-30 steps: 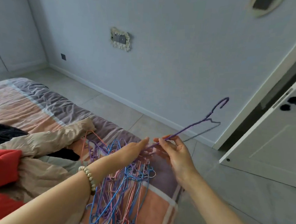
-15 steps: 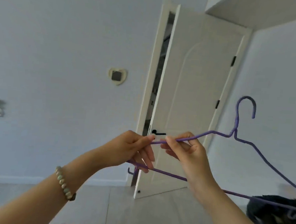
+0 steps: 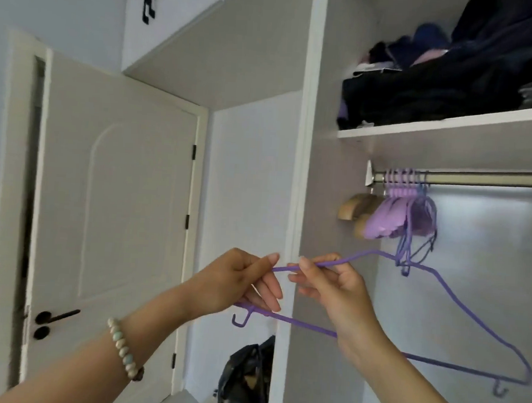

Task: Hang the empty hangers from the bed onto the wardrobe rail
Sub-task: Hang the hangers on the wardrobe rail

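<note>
Purple wire hanger (image 3: 300,324) held in both hands, below the wardrobe rail (image 3: 493,178).
Left of the rail stands a white door (image 3: 118,198); above it, a shelf (image 3: 450,123) piled with dark clothes; at its left end, hung hangers (image 3: 394,215); far below-left, a black bag (image 3: 247,381). Left hand (image 3: 238,280) and right hand (image 3: 337,286) each pinch the hanger's near shoulder; its hook seems to overlap the hung ones.

One held hanger (image 3: 307,325), two hands (image 3: 235,280) (image 3: 335,288)

Left hand (image 3: 238,280) and right hand (image 3: 337,286) pinch 1 purple hanger (image 3: 301,323) by its upper wire. It sits below the rail (image 3: 490,177); hung hangers (image 3: 394,218) crowd the rail's left end.
</note>
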`<control>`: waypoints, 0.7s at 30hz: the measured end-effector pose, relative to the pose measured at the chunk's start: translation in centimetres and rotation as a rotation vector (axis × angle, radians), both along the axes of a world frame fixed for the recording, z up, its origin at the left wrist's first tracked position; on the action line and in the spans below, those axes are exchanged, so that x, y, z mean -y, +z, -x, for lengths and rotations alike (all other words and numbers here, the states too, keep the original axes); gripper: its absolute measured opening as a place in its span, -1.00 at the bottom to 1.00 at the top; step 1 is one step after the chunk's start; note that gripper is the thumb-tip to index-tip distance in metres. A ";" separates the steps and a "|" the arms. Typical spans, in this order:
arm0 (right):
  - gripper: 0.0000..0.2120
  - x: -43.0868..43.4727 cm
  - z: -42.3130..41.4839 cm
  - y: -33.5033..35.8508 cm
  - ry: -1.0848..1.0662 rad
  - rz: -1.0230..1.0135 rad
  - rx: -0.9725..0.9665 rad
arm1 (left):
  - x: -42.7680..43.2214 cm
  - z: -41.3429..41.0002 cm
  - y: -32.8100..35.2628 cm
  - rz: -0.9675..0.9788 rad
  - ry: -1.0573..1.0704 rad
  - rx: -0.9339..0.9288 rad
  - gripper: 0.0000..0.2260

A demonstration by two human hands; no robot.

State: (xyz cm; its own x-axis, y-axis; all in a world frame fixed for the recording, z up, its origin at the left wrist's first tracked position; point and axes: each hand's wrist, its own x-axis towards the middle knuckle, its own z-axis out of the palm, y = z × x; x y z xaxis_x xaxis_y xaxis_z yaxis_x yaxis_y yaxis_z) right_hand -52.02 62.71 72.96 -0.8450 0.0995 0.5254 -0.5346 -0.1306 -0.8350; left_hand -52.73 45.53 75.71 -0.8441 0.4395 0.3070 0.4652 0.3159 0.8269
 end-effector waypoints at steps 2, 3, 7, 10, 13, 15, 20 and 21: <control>-0.89 -4.1 1.0 0.7 -0.037 0.028 -0.001 | -4.4 1.2 0.7 -0.039 -0.018 -0.001 -0.56; -0.87 -6.0 1.6 1.0 -0.057 0.041 -0.005 | -6.5 1.8 1.0 -0.063 -0.024 -0.003 -0.56; -0.80 -12.3 4.0 2.2 -0.160 0.144 -0.058 | -14.6 4.4 1.8 -0.180 -0.034 -0.008 -0.56; -0.75 -15.9 6.1 3.1 -0.244 0.246 -0.088 | -20.2 6.1 2.0 -0.293 -0.028 -0.018 -0.57; -0.70 -19.1 8.4 4.2 -0.298 0.257 -0.106 | -24.8 7.7 2.2 -0.395 -0.016 -0.033 -0.57; -0.72 -21.0 10.0 4.9 -0.319 0.226 -0.094 | -27.1 8.8 2.3 -0.460 -0.010 -0.027 -0.56; -0.75 -24.8 13.3 6.4 -0.372 0.117 -0.029 | -31.2 11.5 2.8 -0.522 0.009 -0.010 -0.60; -0.78 -25.4 13.9 6.6 -0.360 0.109 -0.026 | -31.8 12.0 3.0 -0.513 0.015 -0.007 -0.61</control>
State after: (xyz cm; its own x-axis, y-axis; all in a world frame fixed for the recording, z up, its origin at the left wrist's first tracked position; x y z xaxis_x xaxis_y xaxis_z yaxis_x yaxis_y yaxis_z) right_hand -65.87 88.16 79.59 -0.7321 0.4444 0.5162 -0.5833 -0.0176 -0.8121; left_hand -64.77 77.37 78.66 -0.8465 0.2184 0.4855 0.4696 -0.1233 0.8742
